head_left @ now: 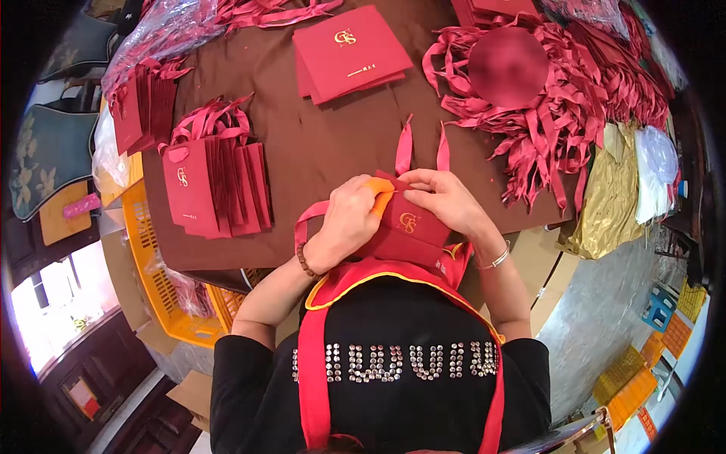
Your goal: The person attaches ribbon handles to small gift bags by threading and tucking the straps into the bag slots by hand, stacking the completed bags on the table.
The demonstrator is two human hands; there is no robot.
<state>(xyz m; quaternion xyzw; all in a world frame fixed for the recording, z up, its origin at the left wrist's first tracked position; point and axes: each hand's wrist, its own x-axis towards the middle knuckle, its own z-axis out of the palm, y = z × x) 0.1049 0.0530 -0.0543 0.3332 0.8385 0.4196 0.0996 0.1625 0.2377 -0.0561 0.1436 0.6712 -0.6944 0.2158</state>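
Note:
A small dark red paper gift bag (408,221) with a gold logo lies in front of my apron at the table's edge. My left hand (349,219) is closed at its upper left, with a bright orange piece (380,198) at the fingers; whether this is gripped or worn cannot be told. My right hand (446,198) pinches the bag's top edge, its fingertips close to the orange piece. Two red ribbon ends (404,150) stick up beyond the hands. Another ribbon loop (304,225) shows beside my left wrist.
Flat red bags (352,53) lie at the back of the brown-covered table (302,151). Ribbon-handled bags (215,181) stand at left. A heap of red ribbons (541,136) covers the right side, beside gold plastic wrapping (609,204). An orange crate (162,284) stands below left.

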